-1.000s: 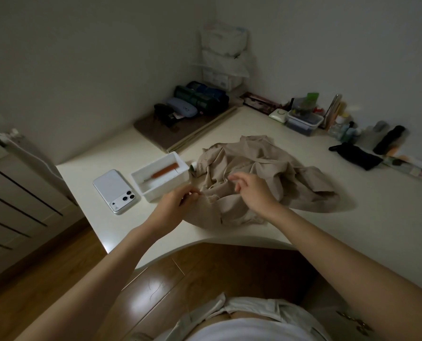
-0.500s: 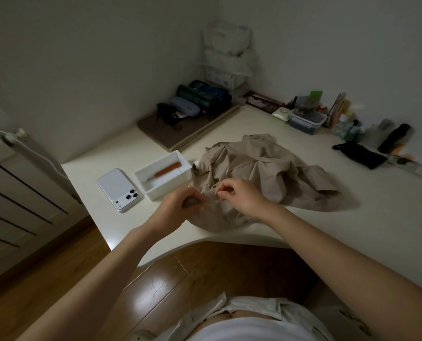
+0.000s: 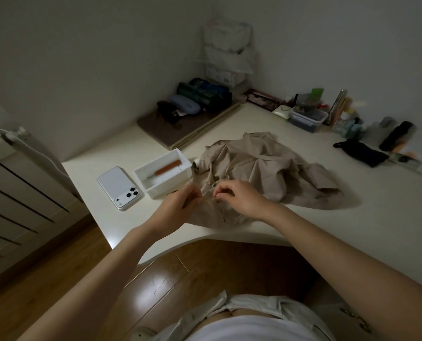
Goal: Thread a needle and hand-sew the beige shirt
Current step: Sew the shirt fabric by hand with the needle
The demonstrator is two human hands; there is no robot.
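Observation:
The beige shirt point(image 3: 266, 168) lies crumpled on the white desk point(image 3: 352, 230), one edge drawn to the near rim. My left hand point(image 3: 178, 207) grips that near edge of the cloth with curled fingers. My right hand point(image 3: 237, 196) pinches the fabric a finger's width to the right of it. A small thread spool point(image 3: 196, 164) peeks out beside the shirt's left side. No needle or thread is plain to see in this dim light.
A white open box point(image 3: 164, 177) holding an orange-handled tool point(image 3: 166, 167) stands left of the shirt, with a white phone point(image 3: 118, 188) beside it. Bottles, a plastic container point(image 3: 307, 118) and a black pouch point(image 3: 360, 152) line the back right. A radiator point(image 3: 20, 193) stands at the left.
My right hand has slid left along the shirt toward my left hand, so the two now nearly meet at the near edge. The left hand stayed on the cloth.

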